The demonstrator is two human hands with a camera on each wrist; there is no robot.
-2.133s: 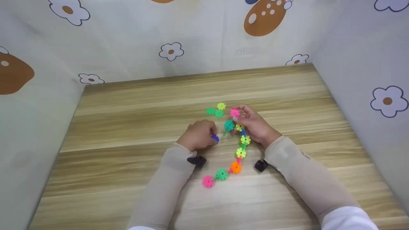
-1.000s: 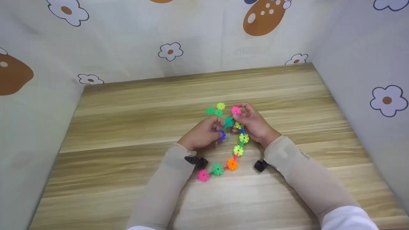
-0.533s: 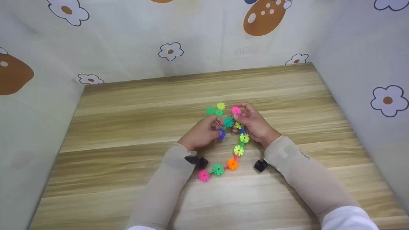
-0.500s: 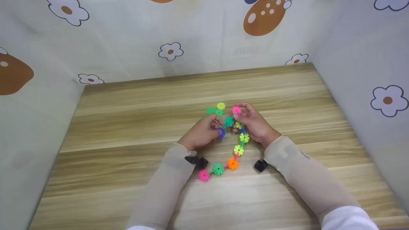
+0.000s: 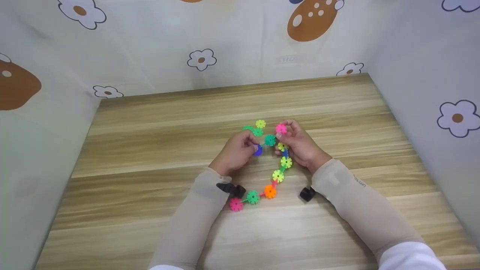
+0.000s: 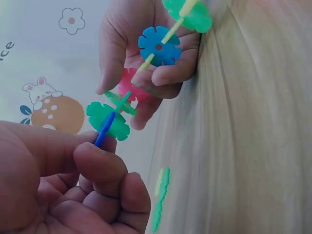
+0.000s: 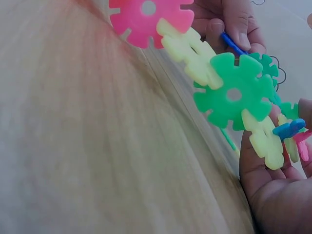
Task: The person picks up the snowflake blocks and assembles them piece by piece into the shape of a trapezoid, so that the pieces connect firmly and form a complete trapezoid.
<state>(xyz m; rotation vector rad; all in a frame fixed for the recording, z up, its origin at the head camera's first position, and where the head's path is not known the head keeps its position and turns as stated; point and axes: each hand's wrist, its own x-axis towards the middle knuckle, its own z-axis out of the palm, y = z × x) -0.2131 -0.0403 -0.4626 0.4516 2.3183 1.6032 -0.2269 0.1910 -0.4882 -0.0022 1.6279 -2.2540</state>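
My left hand pinches a blue snowflake disc between thumb and forefinger. In the left wrist view that blue disc, edge-on, meets a green disc at the chain's end. My right hand holds the chain of interlocked snowflake discs near its upper end, thumb and fingers by a pink disc. A teal-green disc sits between both hands. From the right hand the chain runs down through yellow discs, an orange disc and a green disc to a pink end disc.
Loose discs lie behind the left hand: a yellow disc and green discs. The wooden table meets patterned walls at the back and sides. Black wrist cameras hang near the chain.
My left hand has brought the blue disc up and right to the teal-green end of the chain. The chain's lower end has swung slightly left and up. My right hand keeps its hold.
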